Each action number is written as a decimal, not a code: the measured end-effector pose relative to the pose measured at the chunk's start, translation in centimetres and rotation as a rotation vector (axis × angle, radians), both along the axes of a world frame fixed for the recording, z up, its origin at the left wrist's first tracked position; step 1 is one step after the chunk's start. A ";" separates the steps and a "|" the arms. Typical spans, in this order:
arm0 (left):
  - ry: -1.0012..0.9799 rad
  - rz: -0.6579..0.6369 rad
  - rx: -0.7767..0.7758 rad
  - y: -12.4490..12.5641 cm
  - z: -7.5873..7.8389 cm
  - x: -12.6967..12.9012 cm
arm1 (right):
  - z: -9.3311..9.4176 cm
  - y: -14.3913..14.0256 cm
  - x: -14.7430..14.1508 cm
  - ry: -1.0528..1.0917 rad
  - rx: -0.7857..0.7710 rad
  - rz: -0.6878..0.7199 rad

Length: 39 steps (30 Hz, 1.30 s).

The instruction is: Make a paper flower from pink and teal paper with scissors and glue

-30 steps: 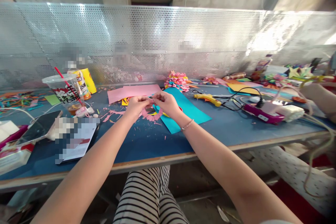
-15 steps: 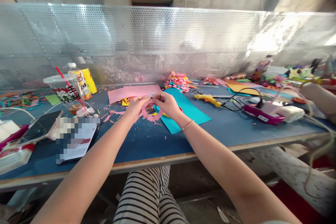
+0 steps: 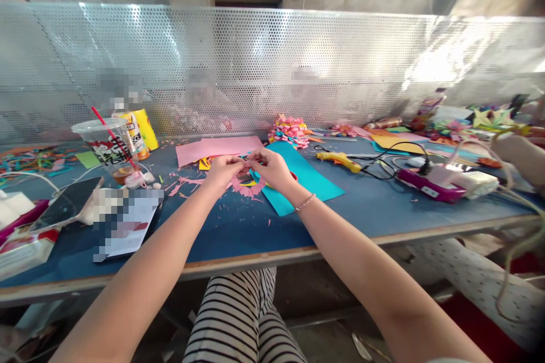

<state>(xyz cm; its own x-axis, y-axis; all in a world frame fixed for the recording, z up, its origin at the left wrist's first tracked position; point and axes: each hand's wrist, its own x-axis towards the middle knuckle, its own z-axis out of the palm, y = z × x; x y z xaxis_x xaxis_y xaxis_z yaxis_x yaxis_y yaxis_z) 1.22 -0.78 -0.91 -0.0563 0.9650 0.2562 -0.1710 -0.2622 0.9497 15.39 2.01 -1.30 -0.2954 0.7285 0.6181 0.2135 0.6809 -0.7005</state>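
Observation:
My left hand (image 3: 223, 171) and my right hand (image 3: 269, 168) meet over the blue table (image 3: 238, 232), both pinching a fringed pink paper strip (image 3: 244, 186) whose curled end hangs down between them. A bead bracelet sits on my right wrist. Under my right hand lies a teal paper sheet (image 3: 298, 178). Just behind my hands rests a pink paper sheet (image 3: 213, 149). Small pink paper scraps (image 3: 183, 184) are scattered to the left of my hands.
A plastic cup with a red straw (image 3: 108, 144) and a phone (image 3: 70, 201) stand at the left. A yellow glue gun (image 3: 338, 160), cables and a pink-white device (image 3: 443, 184) lie at the right. A perforated metal screen (image 3: 272, 68) backs the table. Another person's arm (image 3: 517, 156) is at far right.
The hanging loop of the pink strip has shortened and drawn up closer to my fingers. My hands stayed in almost the same spot.

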 end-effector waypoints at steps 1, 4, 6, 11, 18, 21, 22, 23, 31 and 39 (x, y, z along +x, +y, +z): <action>0.025 0.000 0.013 0.1 -0.1 -0.1 | 0.0 0.1 0.0 -0.004 0.010 -0.008; 0.084 0.003 0.051 0.5 -0.5 -0.3 | -0.1 0.2 -0.1 -0.005 0.011 -0.020; 0.096 0.035 0.071 0.8 -0.7 -0.4 | 0.0 0.3 -0.1 0.032 -0.012 -0.006; -0.029 0.117 0.001 0.9 -0.4 -0.3 | 0.1 0.4 0.0 0.138 -0.136 0.048; -0.106 0.042 -0.130 0.5 0.0 -0.3 | -0.2 1.0 0.1 0.217 -0.262 0.108; 0.002 0.143 -0.042 0.7 -0.1 -0.6 | -0.1 0.8 0.1 0.194 -0.287 0.145; 0.048 0.170 0.001 0.8 -0.2 -0.6 | -0.1 0.8 0.0 0.180 -0.290 0.161; 0.095 0.177 0.039 0.8 -0.2 -0.6 | -0.1 0.7 0.0 0.173 -0.293 0.175; 0.197 0.118 0.134 0.7 -0.5 -0.3 | -0.3 0.8 -0.2 0.253 -0.347 0.231; 0.201 0.141 0.119 0.4 -0.3 -0.2 | 0.3 0.2 -0.2 0.299 -0.350 0.226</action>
